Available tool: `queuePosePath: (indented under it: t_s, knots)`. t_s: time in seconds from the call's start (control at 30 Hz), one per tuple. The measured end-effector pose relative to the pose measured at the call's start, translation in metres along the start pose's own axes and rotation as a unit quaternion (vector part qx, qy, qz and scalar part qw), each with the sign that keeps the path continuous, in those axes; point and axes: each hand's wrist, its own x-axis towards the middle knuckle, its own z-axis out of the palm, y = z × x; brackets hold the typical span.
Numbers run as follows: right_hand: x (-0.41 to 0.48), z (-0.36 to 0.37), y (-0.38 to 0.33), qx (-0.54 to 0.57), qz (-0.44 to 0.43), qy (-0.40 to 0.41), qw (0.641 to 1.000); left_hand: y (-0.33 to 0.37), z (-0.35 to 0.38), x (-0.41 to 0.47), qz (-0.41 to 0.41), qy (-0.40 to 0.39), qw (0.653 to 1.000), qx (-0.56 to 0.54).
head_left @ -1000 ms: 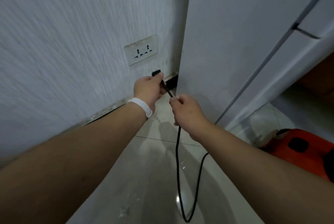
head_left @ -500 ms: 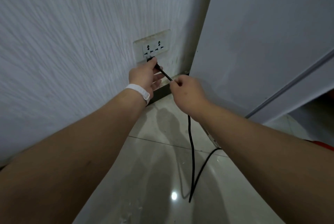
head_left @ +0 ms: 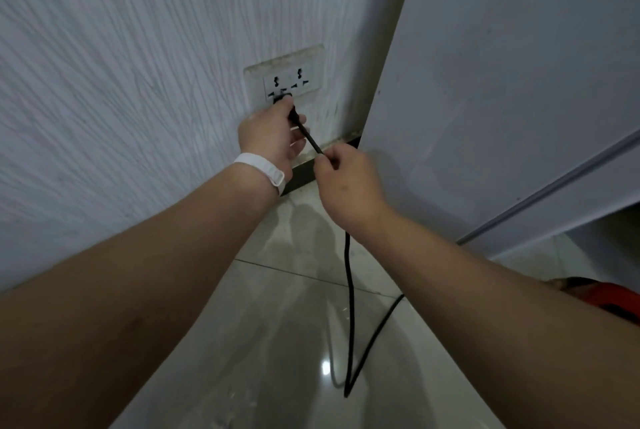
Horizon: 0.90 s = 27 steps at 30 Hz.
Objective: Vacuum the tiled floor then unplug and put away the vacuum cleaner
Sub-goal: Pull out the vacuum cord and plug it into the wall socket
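the left hand has its grip closed round the black plug, and the plug sits right at the left set of holes in the socket plate on the wall. i cannot tell if the pins are all the way in. the right hand has a tight little grip too, pinching the black cord just behind the plug, between thumb and finger. the cord hangs down from that hand, bends on the tiled floor and runs off toward the red vacuum cleaner, which peeks in at the right edge behind the right arm. to do this step well, i think the plug should move straight, in line with the holes, not tipped to a side. the hand should hold the hard part of the plug and keep its fingers off the metal pins. the cord hand should stay loose enough that the cord does not tug. now the count: two hands, one plug, one cord, one socket plate with two sets of holes, one white wristband on the left wrist, and one vacuum cleaner.
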Motion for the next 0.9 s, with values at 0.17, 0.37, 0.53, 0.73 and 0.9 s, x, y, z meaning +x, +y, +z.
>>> queuePosePath:
  t_s: [0.17, 0.37, 0.53, 0.73, 0.9]
  knots:
    - [0.003, -0.003, -0.001, 0.004, 0.005, 0.003, 1.000, 0.002, 0.007, 0.002, -0.011, 0.034, 0.999, -0.011]
    - [0.005, -0.006, -0.006, 0.005, 0.007, 0.028, 1.000, 0.007, 0.021, 0.003, -0.030, 0.069, 0.992, -0.098]
    - [0.007, -0.009, -0.012, 0.025, 0.014, 0.036, 0.999, 0.010, 0.020, 0.005, -0.042, 0.076, 0.993, -0.084]
    - [0.006, -0.008, -0.015, 0.018, 0.003, 0.042, 0.999, 0.012, 0.022, 0.010, -0.034, 0.090, 0.993, -0.061]
    - [0.008, -0.009, -0.010, 0.010, 0.009, 0.024, 1.000, 0.002, 0.019, 0.013, 0.021, 0.090, 0.995, -0.033]
